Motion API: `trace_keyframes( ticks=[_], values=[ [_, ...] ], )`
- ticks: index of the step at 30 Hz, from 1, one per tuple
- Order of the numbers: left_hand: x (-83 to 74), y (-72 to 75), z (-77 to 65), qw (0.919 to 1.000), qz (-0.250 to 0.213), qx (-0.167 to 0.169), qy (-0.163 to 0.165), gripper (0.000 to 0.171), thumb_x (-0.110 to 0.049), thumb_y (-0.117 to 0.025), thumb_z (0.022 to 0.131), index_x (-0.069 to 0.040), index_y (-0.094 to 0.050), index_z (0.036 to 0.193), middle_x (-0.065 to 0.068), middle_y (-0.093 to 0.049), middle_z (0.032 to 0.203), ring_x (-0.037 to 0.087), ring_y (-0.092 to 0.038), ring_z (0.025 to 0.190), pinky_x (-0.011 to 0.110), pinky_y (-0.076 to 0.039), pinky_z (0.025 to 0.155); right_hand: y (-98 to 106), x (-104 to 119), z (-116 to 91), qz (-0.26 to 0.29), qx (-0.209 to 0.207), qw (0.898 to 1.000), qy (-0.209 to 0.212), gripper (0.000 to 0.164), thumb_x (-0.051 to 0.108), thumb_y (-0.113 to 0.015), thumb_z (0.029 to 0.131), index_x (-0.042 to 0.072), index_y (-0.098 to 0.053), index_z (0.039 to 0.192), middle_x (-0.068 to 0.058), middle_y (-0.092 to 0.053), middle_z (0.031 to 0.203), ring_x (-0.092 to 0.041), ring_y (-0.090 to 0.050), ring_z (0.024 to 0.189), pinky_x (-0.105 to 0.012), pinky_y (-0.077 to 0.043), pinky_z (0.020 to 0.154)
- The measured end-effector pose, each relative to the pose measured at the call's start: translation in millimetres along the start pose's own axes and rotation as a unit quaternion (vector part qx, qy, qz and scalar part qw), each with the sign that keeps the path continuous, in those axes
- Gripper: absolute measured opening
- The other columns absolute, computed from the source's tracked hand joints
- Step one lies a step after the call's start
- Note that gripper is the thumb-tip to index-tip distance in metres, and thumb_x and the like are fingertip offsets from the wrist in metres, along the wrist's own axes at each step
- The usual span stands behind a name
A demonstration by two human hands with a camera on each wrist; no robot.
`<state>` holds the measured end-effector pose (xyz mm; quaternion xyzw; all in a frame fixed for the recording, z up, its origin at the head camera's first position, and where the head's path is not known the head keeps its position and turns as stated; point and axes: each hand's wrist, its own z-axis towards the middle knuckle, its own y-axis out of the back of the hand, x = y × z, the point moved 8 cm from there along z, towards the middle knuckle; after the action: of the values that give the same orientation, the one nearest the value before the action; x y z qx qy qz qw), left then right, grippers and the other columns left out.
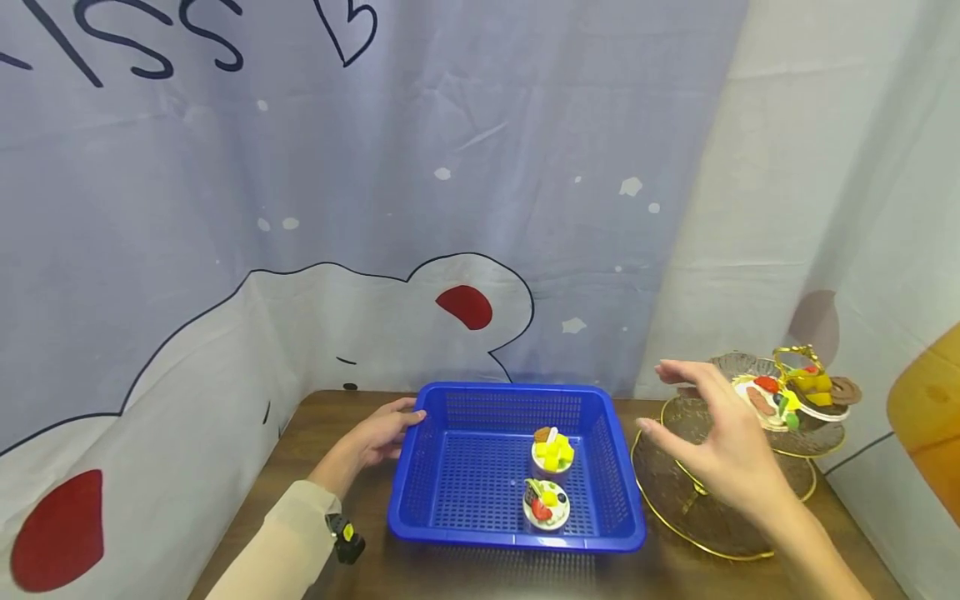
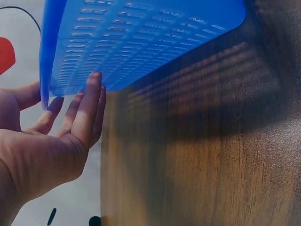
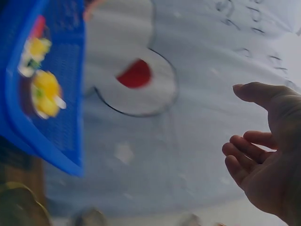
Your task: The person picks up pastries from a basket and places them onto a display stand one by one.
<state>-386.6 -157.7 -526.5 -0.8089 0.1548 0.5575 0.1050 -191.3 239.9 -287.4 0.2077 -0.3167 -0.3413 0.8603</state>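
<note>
A blue plastic basket point(image 1: 480, 533) sits on the wooden table in the head view. Its left rim is gripped by my left hand point(image 1: 386, 432), the thumb over the edge and the fingers against the outer wall, as the left wrist view shows. Inside, toward the right, stand two toy dessert cups: one with yellow cubes point(image 1: 552, 452), one with a strawberry and cream top point(image 1: 547, 505). My right hand point(image 1: 723, 442) hovers between the basket and a gold-rimmed tiered stand point(image 1: 697, 546), thumb and fingers apart, holding nothing.
On the stand's upper tier are several toy desserts, among them one with white cream and red fruit point(image 1: 761, 400) and one with a brown biscuit point(image 1: 846, 392). A printed curtain point(image 1: 375, 208) hangs behind the table point(image 1: 322, 408).
</note>
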Motion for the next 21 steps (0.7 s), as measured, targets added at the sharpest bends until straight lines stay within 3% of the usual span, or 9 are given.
trace_keyframes(
  ticks=[5,8,13,21],
  values=[
    [-0.4,-0.7,-1.1,1.0000,0.003,-0.003,-0.006,0.051,-0.025,-0.057,0.101,-0.012,-0.039,0.148,0.023,-0.062,0.127,0.034,-0.067,0.106,0.044,-0.059,0.078,-53.3,-18.7,-7.2,0.039,0.050,0.997,-0.046,0.066,0.023,-0.088,0.076,0.013,-0.057,0.132,0.003,-0.062,0.123,-0.017,-0.060,0.110,-0.017,-0.045,0.092],
    [-0.4,-0.2,-0.6,0.9999,0.008,-0.009,-0.008,0.052,-0.026,-0.057,0.101,-0.012,-0.038,0.148,0.022,-0.062,0.127,0.032,-0.068,0.104,0.043,-0.059,0.077,-82.5,-33.9,-11.6,0.074,0.073,0.991,-0.082,0.064,0.027,-0.086,0.078,0.011,-0.056,0.132,0.005,-0.061,0.123,-0.017,-0.061,0.110,-0.026,-0.050,0.091],
    [0.5,-0.8,1.0,0.9999,0.009,-0.008,-0.007,0.053,-0.027,-0.058,0.101,-0.013,-0.038,0.148,0.022,-0.062,0.127,0.031,-0.068,0.103,0.043,-0.059,0.077,-123.8,-53.6,-18.5,0.102,0.095,0.985,-0.105,0.063,0.027,-0.087,0.078,0.006,-0.057,0.130,0.001,-0.063,0.121,-0.021,-0.061,0.112,-0.041,-0.052,0.091],
    [0.3,0.0,-1.6,0.9999,0.008,-0.011,-0.004,0.051,-0.025,-0.057,0.101,-0.012,-0.039,0.148,0.021,-0.065,0.123,0.030,-0.069,0.100,0.043,-0.059,0.075,-175.6,-78.8,-32.9,0.122,0.148,0.968,-0.161,0.072,0.031,-0.087,0.076,0.000,-0.055,0.132,-0.014,-0.063,0.124,-0.030,-0.060,0.115,-0.049,-0.050,0.096]
  ],
)
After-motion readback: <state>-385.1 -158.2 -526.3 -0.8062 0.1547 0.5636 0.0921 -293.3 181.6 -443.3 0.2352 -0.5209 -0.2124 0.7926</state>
